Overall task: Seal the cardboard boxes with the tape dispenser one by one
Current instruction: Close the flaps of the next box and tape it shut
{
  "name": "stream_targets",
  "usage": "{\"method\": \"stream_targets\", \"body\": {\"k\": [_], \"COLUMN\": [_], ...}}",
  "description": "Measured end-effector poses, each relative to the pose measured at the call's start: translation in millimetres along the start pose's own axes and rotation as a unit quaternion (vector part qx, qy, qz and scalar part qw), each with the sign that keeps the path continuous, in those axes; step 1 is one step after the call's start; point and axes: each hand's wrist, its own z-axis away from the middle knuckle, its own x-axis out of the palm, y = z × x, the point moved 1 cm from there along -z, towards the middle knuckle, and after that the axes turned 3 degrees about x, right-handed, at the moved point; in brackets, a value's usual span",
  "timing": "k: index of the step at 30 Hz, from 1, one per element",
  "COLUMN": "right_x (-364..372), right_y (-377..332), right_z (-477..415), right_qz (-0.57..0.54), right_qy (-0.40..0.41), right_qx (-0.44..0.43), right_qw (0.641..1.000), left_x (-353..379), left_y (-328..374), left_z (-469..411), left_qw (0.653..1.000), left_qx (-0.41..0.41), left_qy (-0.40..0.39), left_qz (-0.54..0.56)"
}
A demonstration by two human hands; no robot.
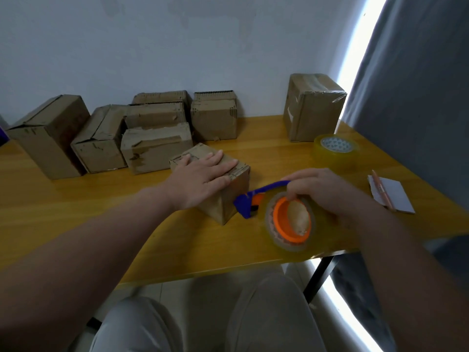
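Pressing flat on top of the small box [225,201], the left hand [203,179] has its fingers straight. The right hand [327,191] curls around the blue and orange tape dispenser [286,219], whose blue end is just beside the small box's right side. The small box sits on the yellow tabletop [76,209]. Behind the small box stand more boxes [101,141]. Right of the small box lies a spare tape roll [337,148].
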Motion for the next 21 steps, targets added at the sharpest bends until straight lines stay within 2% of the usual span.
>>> {"method": "stream_targets", "body": {"k": [4, 7, 10, 14, 17, 19, 21], "right_x": [-3.4, -13.0, -8.6, 9.0, 12.3, 7.6, 1.6], "right_y": [14.7, 12.5, 8.7, 21.6, 30.5, 31.5, 29.4], "right_z": [-8.2, -8.2, -15.0, -35.0, -41.7, -45.5, -47.6], "right_qz": [0.052, 0.075, 0.117, 0.112, 0.122, 0.135, 0.147], "right_qy": [0.067, 0.156, 0.243, 0.262, 0.263, 0.269, 0.278], "right_qx": [0.015, -0.043, -0.119, -0.165, -0.141, -0.105, -0.067], "right_qw": [0.996, 0.984, 0.956, 0.944, 0.946, 0.948, 0.947], "left_x": [-0.4, -1.7, -2.7, -7.9, -16.7, -22.9, -25.6], "left_y": [4.7, 9.5, 13.9, 18.0, 19.5, 21.0, 26.7], "left_z": [0.4, -0.6, -1.4, 1.0, 9.4, 15.2, 17.0], "left_qw": [1.0, 0.999, 0.999, 0.999, 0.998, 0.998, 0.999], "left_qx": [-0.014, -0.021, -0.012, 0.035, 0.061, 0.041, 0.018], "left_qy": [0.012, 0.017, 0.008, -0.022, -0.025, -0.015, 0.028], "left_qz": [0.008, -0.016, -0.047, -0.025, 0.014, 0.037, 0.028]}}
